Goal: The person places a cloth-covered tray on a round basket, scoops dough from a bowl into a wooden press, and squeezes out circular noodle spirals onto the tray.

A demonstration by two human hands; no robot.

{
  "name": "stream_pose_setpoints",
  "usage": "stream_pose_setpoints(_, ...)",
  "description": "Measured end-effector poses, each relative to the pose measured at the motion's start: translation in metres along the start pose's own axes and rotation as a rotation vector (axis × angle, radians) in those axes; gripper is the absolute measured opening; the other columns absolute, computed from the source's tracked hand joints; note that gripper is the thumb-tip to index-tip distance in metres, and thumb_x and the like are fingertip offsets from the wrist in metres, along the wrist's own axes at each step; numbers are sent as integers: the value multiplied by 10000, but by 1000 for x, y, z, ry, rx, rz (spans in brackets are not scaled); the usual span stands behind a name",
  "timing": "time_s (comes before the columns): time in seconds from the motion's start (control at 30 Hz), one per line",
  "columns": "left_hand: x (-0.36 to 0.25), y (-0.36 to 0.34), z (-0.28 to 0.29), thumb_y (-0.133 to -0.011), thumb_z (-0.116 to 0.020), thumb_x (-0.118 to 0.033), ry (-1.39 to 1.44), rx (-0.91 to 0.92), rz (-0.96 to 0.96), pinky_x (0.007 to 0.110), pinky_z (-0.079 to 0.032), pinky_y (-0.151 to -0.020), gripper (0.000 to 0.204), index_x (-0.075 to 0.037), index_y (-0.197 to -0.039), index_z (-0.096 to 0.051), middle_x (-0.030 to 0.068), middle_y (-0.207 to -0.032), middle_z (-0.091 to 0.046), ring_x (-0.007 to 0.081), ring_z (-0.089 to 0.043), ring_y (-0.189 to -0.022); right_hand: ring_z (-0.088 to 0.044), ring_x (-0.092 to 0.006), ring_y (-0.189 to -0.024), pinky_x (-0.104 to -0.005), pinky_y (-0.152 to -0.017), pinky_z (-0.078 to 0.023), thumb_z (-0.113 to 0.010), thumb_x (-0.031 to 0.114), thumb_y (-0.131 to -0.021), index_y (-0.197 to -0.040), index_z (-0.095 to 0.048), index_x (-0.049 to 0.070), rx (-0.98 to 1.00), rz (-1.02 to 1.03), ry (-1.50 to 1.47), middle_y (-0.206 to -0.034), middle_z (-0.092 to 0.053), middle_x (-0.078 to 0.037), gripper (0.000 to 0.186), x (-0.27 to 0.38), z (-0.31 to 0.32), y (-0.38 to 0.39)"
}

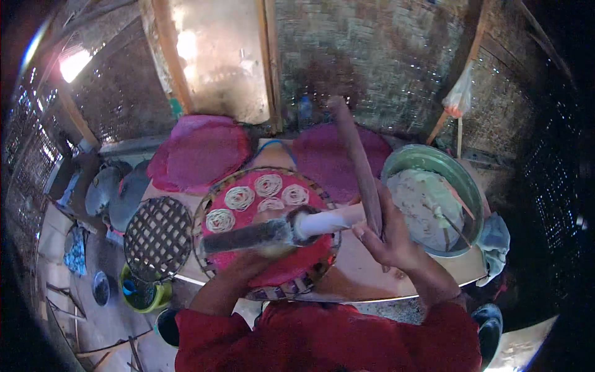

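Note:
Between my hands is a wooden press, with a dark bar (248, 237), a pale cylinder (331, 221) and a long brown wooden handle (356, 149) across its right end. My left hand (263, 254) is closed around the dark bar from below, its fingers mostly hidden. The handle end is gripped by my right hand (393, 232), with the thumb near the cylinder. Under the press lies a round woven tray (273, 291) lined with a pink sheet (248, 186). Several coiled swirls of pale dough strands (268, 185) rest along its far side; the press partly hides one.
A green basin (474, 192) holding pale dough (421, 204) and sticks stands at right, beside a grey cloth (494, 245). Pink-covered round trays (201, 152) lie at the back. An open-weave rack (158, 239) overhangs the table's left edge, above a yellow-green bucket (162, 297).

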State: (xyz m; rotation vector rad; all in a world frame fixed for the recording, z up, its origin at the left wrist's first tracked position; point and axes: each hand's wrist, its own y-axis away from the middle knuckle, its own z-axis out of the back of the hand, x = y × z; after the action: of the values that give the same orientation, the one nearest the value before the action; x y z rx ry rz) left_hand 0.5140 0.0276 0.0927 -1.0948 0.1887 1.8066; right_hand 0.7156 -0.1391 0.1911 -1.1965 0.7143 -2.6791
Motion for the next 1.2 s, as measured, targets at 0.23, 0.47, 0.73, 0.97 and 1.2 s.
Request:
stream_pose_setpoints(0.23, -8, 44, 13, -775, -671, -228, 293, 292, 114, 332, -469, -820, 384, -16, -1076, -561, 103, -989, -613, 205, -576, -920, -518, -391, -1104, -429, -937, -411, -668, 286, -777, -1373, -219, 32, 480, -124, 172, -1272, -421, -279, 789, 45, -49, -36)
stream_pose_setpoints(0.47, 15, 81, 32, -695, -750, -258, 553, 316, 280, 324, -475, -779, 439, -4, -1015, -589, 95, -916, -617, 171, -567, -864, -565, -301, -1028, -393, -886, -446, -622, 516, -766, -1341, -279, -11, 609, -345, -329, -1183, -513, -232, 852, 48, -94, -43)
stream_pose_setpoints(0.73, -11, 35, 159, -801, -634, -408, 1288, 69, -227, 402, -400, -953, 761, -105, -1381, -247, 131, -1291, -427, 264, -471, -1148, -595, -355, -969, -433, -854, -465, -484, 637, -783, -1312, -302, -90, 638, -895, -1504, -1184, -528, -238, 917, -57, -108, 73)
stream_pose_setpoints(0.97, 46, -30, 191, -857, -402, -617, 1833, 25, -57, 487, -396, -969, 699, 1, -1166, -509, 189, -1009, -611, 378, -552, -1048, -595, -369, -965, -454, -840, -473, -454, 627, -807, -1311, -313, -77, 702, -912, -1528, -1179, -533, -243, 877, -1, -136, 4)
stream_pose_setpoints(1.2, 172, -9, 132, -871, -418, -563, 2150, -226, 9, 453, -407, -935, 537, -66, -1006, -570, 120, -940, -584, 294, -566, -942, -591, -424, -962, -493, -840, -469, -380, 609, -851, -1346, -291, -64, 620, -1150, -1139, -1173, -512, -309, 840, 50, -168, -45)
